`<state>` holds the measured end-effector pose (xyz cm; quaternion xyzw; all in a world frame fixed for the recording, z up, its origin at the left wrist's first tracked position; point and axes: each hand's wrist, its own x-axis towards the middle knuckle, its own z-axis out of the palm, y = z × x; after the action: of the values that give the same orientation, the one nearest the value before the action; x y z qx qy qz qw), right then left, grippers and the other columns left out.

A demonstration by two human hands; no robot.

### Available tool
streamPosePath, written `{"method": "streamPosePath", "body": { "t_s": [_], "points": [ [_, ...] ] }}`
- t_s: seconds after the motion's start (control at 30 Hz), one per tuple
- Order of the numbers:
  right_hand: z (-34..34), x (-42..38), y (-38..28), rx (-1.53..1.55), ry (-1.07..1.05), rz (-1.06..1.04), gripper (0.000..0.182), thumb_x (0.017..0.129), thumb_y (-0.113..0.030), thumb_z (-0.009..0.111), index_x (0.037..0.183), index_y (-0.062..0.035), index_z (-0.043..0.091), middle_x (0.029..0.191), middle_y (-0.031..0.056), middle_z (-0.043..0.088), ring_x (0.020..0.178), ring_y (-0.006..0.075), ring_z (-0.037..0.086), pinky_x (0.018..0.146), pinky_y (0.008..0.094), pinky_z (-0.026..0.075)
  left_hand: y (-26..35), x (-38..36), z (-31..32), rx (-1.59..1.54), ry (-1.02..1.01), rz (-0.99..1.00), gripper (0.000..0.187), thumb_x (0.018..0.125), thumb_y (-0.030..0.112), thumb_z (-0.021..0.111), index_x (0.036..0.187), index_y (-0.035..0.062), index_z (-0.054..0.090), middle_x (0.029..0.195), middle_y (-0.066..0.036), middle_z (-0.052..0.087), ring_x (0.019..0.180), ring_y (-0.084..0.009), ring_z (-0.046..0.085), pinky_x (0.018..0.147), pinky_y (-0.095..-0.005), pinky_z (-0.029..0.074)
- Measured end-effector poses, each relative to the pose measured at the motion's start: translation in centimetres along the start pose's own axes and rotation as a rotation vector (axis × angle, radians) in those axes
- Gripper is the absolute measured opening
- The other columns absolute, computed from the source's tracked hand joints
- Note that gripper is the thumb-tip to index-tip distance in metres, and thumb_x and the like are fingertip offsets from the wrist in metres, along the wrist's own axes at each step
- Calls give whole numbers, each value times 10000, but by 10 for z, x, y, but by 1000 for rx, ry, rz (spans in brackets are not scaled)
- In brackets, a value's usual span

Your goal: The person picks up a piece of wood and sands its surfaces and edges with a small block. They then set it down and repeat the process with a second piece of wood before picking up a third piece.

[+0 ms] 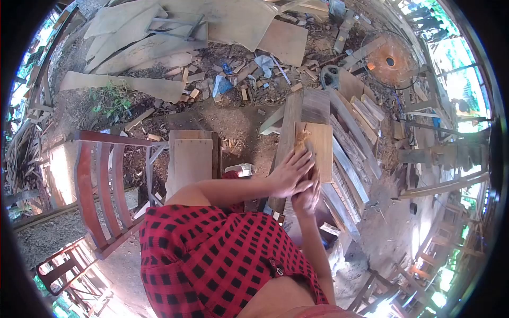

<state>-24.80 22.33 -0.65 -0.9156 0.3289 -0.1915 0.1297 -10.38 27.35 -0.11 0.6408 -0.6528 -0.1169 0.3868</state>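
Observation:
A pale, flat wooden board point(324, 143) lies on a bench of thick, worn timber point(289, 119). Both hands press together on a small tool over its left part, which looks like a hand plane point(311, 150); fingers hide most of it. My left hand point(290, 172) reaches across from the left, fingers closed over the tool's top. Just behind it, nearer my body, my right hand point(306, 197) is wrapped round the rear of the tool. Light brown wood shavings point(302, 138) are bunched at its front end.
Stacked planks point(352, 153) lean right of the bench. Left stand a box-like wooden piece point(192, 164) and a reddish slatted frame point(101, 185). Offcuts and scraps litter the ground ahead, near large sheets point(233, 24) and a round fan guard point(389, 59). My foot point(241, 169) shows below.

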Motion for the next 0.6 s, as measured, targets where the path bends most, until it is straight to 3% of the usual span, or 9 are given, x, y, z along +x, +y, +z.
{"method": "streamPosePath", "body": {
  "t_s": [0.17, 0.27, 0.43, 0.6],
  "points": [
    [-5, -15, -10, -18, -87, 53, 587, 908, -255, 574, 1442, -64, 425, 1474, 245, 337, 1314, 429, 401, 1056, 514, 362, 4, -15, -2, -55, -39, -15, 695, 930, 493, 516, 1394, -17, 432, 1494, -223, 358, 1448, -374, 227, 1173, -535, 152],
    [5, 14, -5, 18, -51, 54, 611, 903, -269, 581, 1458, -83, 405, 1478, 243, 334, 1331, 425, 380, 1073, 512, 345, -13, 8, -5, -33, -62, -12, 699, 939, 511, 487, 1398, -13, 428, 1506, -210, 350, 1452, -373, 219, 1174, -535, 147],
    [31, 91, 19, -53, -44, 60, 661, 885, -261, 601, 1479, -95, 363, 1482, 233, 339, 1346, 417, 362, 1094, 502, 323, -57, 69, -5, 0, 93, -56, 681, 951, 520, 443, 1399, 7, 438, 1501, -198, 364, 1442, -379, 236, 1174, -536, 148],
    [23, 103, 21, 19, -28, 12, 647, 874, -187, 613, 1464, -71, 374, 1472, 222, 364, 1352, 385, 367, 1090, 487, 331, -62, 79, -1, 16, 99, -61, 677, 945, 508, 453, 1401, 8, 436, 1495, -210, 365, 1442, -390, 228, 1176, -536, 145]
  ]
}}
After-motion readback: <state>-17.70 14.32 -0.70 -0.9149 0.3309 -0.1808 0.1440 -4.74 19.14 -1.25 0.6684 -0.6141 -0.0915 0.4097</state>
